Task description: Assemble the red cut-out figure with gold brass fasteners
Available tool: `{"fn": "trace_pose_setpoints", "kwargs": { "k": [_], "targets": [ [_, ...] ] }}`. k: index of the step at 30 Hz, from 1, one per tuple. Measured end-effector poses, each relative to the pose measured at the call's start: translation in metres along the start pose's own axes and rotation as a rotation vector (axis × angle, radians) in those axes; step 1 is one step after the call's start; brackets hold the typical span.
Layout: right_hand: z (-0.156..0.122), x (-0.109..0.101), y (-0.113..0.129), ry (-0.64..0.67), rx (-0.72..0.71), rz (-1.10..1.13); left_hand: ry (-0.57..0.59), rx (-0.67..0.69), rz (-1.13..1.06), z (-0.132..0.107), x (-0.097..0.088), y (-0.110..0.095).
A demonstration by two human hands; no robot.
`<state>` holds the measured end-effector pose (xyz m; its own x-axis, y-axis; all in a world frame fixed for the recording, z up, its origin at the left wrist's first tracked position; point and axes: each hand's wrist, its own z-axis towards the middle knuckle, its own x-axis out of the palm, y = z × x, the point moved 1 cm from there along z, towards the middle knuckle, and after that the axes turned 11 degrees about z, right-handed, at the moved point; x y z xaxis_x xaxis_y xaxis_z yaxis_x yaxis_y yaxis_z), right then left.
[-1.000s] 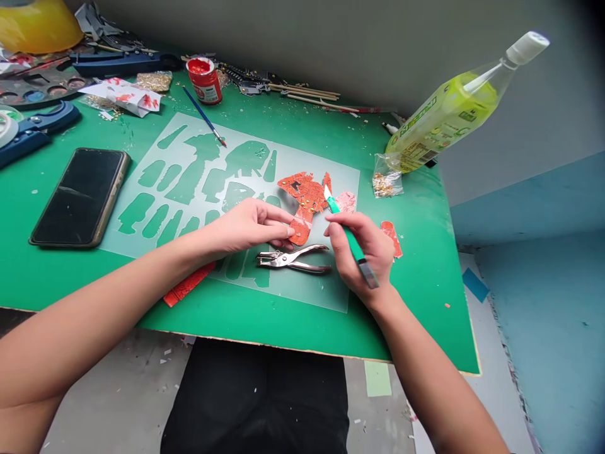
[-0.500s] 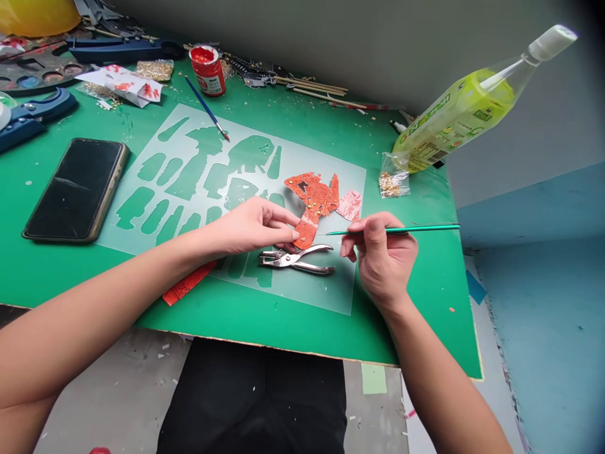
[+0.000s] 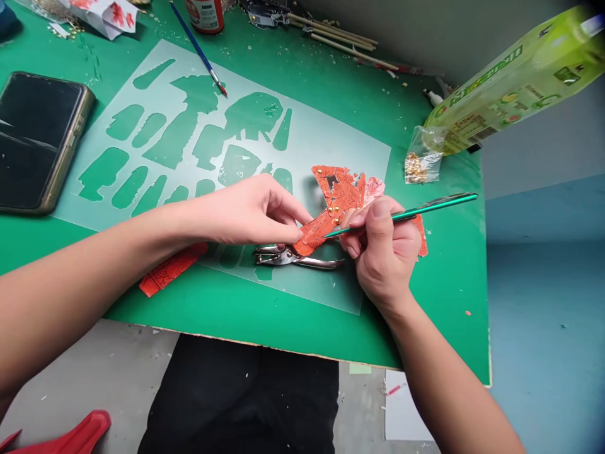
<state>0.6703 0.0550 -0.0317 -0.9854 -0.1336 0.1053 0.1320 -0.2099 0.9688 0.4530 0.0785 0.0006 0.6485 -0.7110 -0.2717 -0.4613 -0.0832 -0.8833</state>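
My left hand (image 3: pixel 265 211) pinches the lower end of an orange-red jointed cut-out figure (image 3: pixel 343 198) with gold fasteners, its edge between thumb and fingers. In my right hand (image 3: pixel 385 243) is a slim green paintbrush (image 3: pixel 437 206); its fine tip meets the held end of the figure. Under that end lies a silver hole punch (image 3: pixel 319 261), partly covered. A pink patterned part (image 3: pixel 373 189) shows behind my right fingers, and a red-orange piece (image 3: pixel 420 234) sticks out to their right. Another orange-red strip (image 3: pixel 172 270) lies below my left wrist.
A translucent sheet with cut-out shapes (image 3: pixel 189 180) covers the green tabletop. A blue paintbrush (image 3: pixel 201 53) rests across its far edge. Around it are a phone (image 3: pixel 38 139), red paint jar (image 3: pixel 205 16), wooden sticks (image 3: pixel 335 34), green bottle (image 3: pixel 510 82) and bag of gold fasteners (image 3: pixel 422 157).
The camera view has shifted nearer the table. The figure has turned and tilted in my left hand. The brush tip has reached its end, and a pale band there now looks orange-red.
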Motion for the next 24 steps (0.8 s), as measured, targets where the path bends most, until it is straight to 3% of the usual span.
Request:
{"fn": "trace_pose_setpoints", "kwargs": {
  "k": [3, 9, 14, 20, 24],
  "targets": [
    [-0.0003, -0.0024, -0.0035, 0.040, 0.003, -0.035, -0.020, 0.008, 0.016, 0.0002, 0.0005, 0.0021],
    [0.0001, -0.0037, -0.0065, 0.066, -0.021, -0.164, -0.208, 0.013, -0.098, -0.0011, 0.0037, 0.0050],
    [-0.0010, -0.0020, -0.0049, 0.058, -0.044, -0.172, -0.109, 0.008, -0.101, 0.0002, 0.0023, 0.0028],
    [-0.0010, -0.0017, -0.0012, 0.066, -0.068, -0.169, -0.209, 0.009, -0.048, 0.0009, 0.0009, 0.0014],
    [-0.0016, -0.0022, -0.0019, 0.067, -0.087, -0.169, -0.180, -0.006, -0.051, 0.0010, 0.0015, 0.0029]
  ]
}}
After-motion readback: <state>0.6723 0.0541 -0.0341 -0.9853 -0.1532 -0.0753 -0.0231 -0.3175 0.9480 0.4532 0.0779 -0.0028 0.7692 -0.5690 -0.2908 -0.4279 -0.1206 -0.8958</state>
